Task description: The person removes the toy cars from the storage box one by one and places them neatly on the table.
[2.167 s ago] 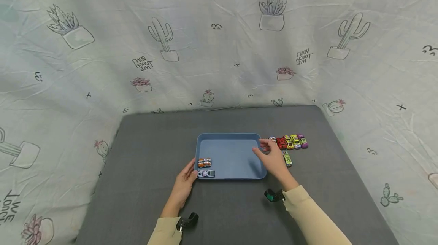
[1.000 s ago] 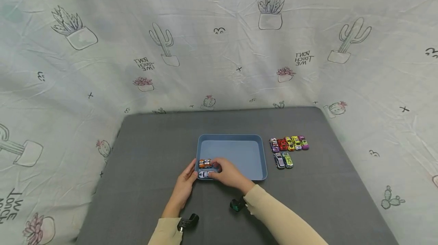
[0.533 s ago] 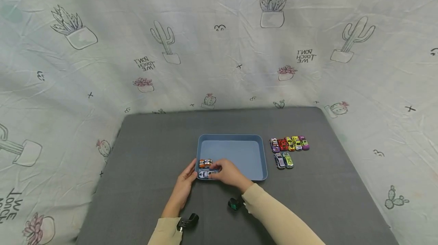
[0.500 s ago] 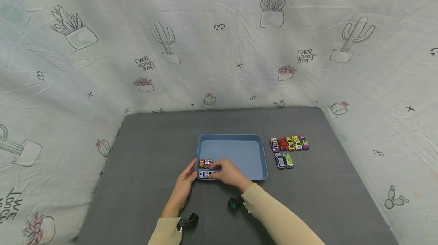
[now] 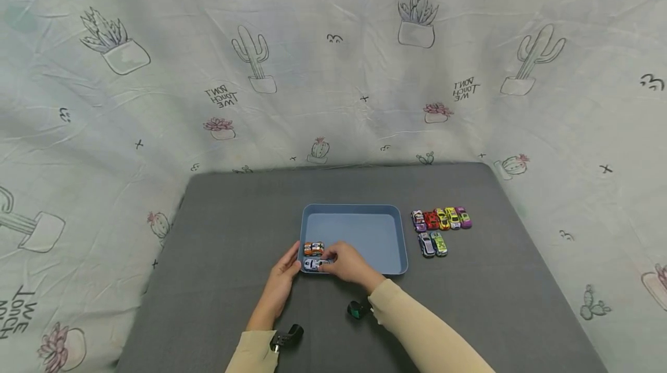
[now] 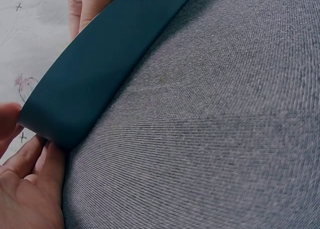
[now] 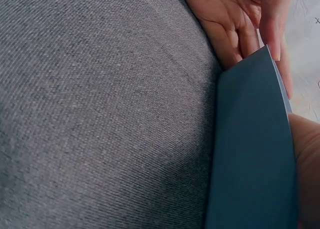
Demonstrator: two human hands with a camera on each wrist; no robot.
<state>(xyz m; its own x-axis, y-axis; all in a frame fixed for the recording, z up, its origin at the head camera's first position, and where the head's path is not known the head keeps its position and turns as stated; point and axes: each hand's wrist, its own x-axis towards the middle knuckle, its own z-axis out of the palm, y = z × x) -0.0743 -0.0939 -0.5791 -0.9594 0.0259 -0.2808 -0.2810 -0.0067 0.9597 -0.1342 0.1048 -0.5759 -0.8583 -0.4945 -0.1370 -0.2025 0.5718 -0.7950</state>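
A shallow blue tray [image 5: 365,228] lies on the grey table. My left hand [image 5: 278,287] grips its near left corner; in the left wrist view the thumb is at the rim while fingers [image 6: 52,171] press the outer wall. Inside, near that corner, a silver-white toy car [image 5: 311,264] points sideways along the front wall. My right hand [image 5: 349,264] reaches over the front rim and pinches this car's right end, partly covering it. Just behind sits an orange-and-white toy car [image 5: 314,248]. From the right wrist, the tray wall [image 7: 252,154] hides both cars.
Right of the tray, several toy cars stand side by side in a row, including a red one [image 5: 431,220]. Nearer stand a dark silver car [image 5: 426,244] and a lime-green car [image 5: 439,243]. A patterned cloth [image 5: 292,112] hangs behind the table.
My right hand has moved left from the tray's right rim to the silver-white car and taken hold of it. Over the last second it has stayed nearly still. The left hand keeps its place.
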